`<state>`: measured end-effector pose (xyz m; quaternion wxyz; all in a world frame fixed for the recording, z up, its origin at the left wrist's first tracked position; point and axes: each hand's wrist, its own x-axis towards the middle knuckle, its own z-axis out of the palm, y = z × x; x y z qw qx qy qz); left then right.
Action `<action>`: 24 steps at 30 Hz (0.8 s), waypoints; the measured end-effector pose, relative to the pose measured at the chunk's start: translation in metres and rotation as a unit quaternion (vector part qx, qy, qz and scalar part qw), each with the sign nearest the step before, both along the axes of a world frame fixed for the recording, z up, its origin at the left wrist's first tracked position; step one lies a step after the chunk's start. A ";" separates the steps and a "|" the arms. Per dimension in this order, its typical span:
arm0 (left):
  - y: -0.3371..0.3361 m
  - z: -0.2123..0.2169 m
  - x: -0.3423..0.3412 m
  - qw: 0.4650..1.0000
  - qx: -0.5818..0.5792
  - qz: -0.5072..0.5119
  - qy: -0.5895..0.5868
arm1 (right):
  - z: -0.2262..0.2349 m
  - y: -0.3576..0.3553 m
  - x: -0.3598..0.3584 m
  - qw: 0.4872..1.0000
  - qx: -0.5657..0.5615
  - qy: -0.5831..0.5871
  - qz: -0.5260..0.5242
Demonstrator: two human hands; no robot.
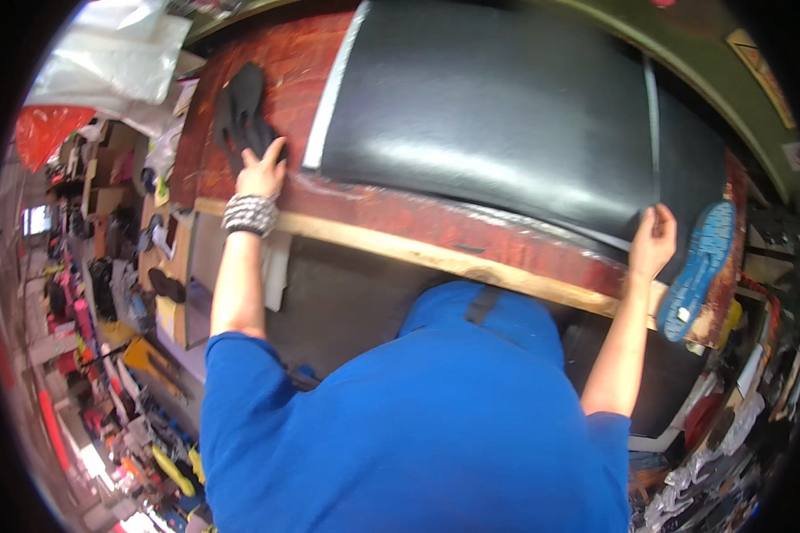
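Observation:
A large black sheet (489,107), smooth like leather, lies on a red worktable, with a pale strip along its left edge. At the left, my left hand (261,171) rests at the near end of dark shoe-sole pieces (244,102), its fingers spread. My right hand (654,238) is at the sheet's near right edge with fingers curled together. What they pinch, if anything, is hidden. A thin grey line (653,124) runs across the sheet toward that hand. Right of it, a blue shoe sole (702,266) lies across the table corner.
The red tabletop (307,53) has a bare wooden front edge (418,254) close to my body. Clear plastic bags (107,53) and a red bag (52,133) hang at the upper left. Cluttered shelves and piles stand on both sides.

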<state>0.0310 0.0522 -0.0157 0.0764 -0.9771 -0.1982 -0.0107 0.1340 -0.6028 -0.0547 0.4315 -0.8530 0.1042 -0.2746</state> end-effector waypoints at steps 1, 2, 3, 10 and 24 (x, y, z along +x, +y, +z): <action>-0.003 0.007 -0.001 0.998 -0.057 0.017 0.003 | 0.008 -0.013 -0.015 0.999 0.014 0.032 0.032; -0.010 0.012 -0.003 1.000 0.004 0.003 0.009 | 0.018 -0.031 -0.026 0.992 -0.123 -0.006 0.000; -0.022 0.014 -0.004 0.996 0.084 -0.020 -0.003 | 0.024 -0.048 -0.038 0.964 -0.258 -0.062 -0.010; -0.133 0.002 0.033 0.993 -0.059 -0.072 -0.070 | 0.030 -0.132 -0.089 0.870 -0.454 0.179 -0.068; -0.122 -0.006 0.058 0.950 -0.228 0.124 -0.176 | 0.084 -0.122 -0.096 0.985 0.082 0.143 0.047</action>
